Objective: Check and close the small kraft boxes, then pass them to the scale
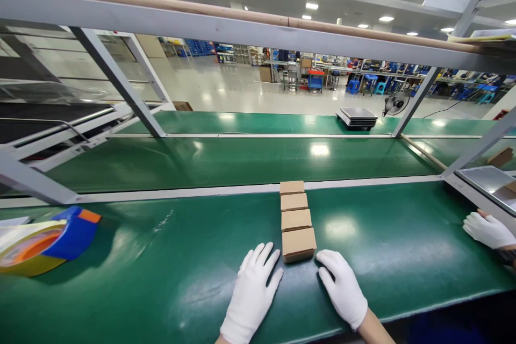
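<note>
Several small brown cardboard boxes stand in a row on the green tabletop (201, 236), running away from me toward the white strip. The nearest box (299, 244) sits between my hands. To its left, my left hand (256, 285), in a white glove, lies palm down with the fingers stretched out. My right hand (342, 287), gloved too, is on the other side, its fingers slightly bent and apart near the box's lower right corner. Neither hand holds anything. Behind the nearest one come a second box (296, 219), a third box (294, 201) and the farthest box (292, 187).
A blue tape dispenser (76, 234) with yellow tape lies at the left. Another person's gloved hand (489, 228) rests at the right edge, by a scale (489, 185). Beyond the strip runs a green conveyor belt (242, 158). A grey frame bar (250, 32) crosses overhead.
</note>
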A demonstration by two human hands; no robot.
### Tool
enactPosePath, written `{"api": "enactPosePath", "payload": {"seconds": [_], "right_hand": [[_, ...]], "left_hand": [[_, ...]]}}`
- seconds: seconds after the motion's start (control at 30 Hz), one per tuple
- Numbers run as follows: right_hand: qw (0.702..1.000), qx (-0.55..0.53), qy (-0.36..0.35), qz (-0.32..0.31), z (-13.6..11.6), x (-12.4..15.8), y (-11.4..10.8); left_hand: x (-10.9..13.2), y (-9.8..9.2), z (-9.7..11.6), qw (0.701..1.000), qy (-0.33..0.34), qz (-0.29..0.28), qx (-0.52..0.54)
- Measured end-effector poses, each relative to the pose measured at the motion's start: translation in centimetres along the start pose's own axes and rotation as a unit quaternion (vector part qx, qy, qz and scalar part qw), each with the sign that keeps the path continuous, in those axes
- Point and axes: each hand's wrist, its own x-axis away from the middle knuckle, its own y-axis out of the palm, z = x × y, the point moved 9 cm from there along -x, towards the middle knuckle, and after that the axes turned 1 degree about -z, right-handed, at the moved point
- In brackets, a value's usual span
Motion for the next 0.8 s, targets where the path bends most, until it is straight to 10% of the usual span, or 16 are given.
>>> {"api": "enactPosePath", "payload": {"seconds": [0.8], "right_hand": [[0.999,-0.004,0.021,-0.024,0.53,0.17,0.51]], "left_hand": [[0.25,-0.17,0.15,1.000,0.002,0.004,-0.014]]}}
